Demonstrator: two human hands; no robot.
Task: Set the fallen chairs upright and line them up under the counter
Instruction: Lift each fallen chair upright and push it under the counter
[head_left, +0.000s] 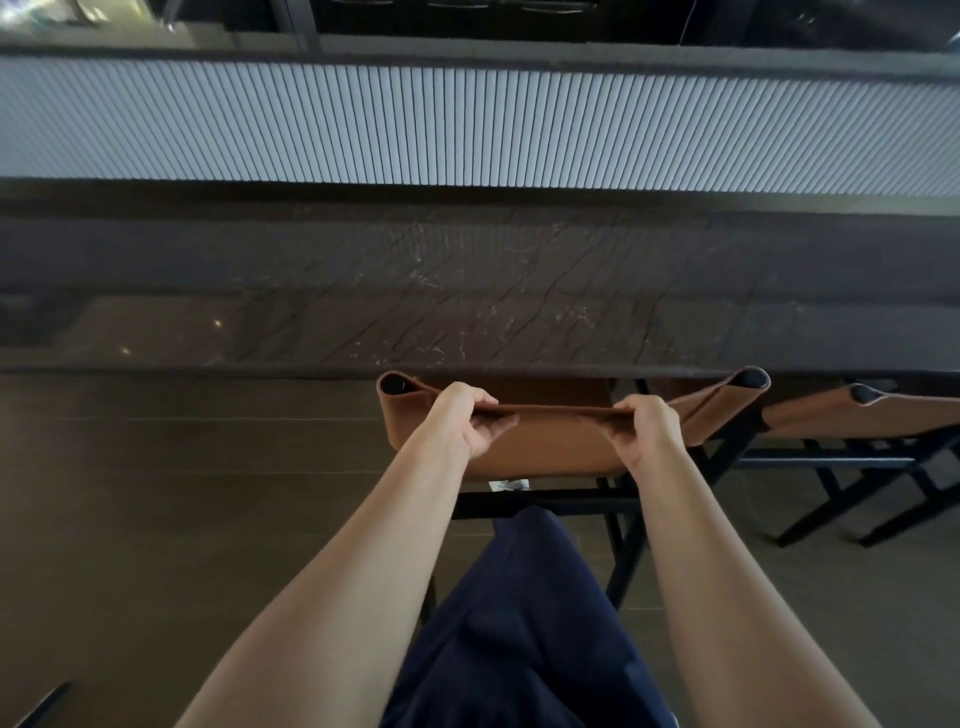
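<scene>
**Both grips on the chair back, chair upright at the table edge**

Left grip (470, 421) and right grip (644, 431) are both closed on the chair (561, 449). The fingers are curled round the folded top edge of its tan leather back strap (550, 415), one grip on each side of centre.

The chair stands upright on the floor (182, 467) straight in front of me. The top of its back sits right at the near edge of the table (467, 291). A second chair (883, 415) is upright to the right, near but not touching, and also up against the table.

Handling, my read:
- The strap is soft. It sags between the two end posts and bunches under my fingers, so a push through it will be mushy. If one side leads, the chair will yaw.
- The leather looks smooth, so a loose hold may slide along it.
- The black frame (545, 503) looks slim, so it's probably light enough to nudge or lift with two grips. I can't tell the material.
- The stiffer place to hold is the capped posts at the strap ends, or the rear cross rail. Use those for fine alignment.
- The post tops look about level with the table edge. I can't tell if they clear underneath, so go in slow.
</scene>
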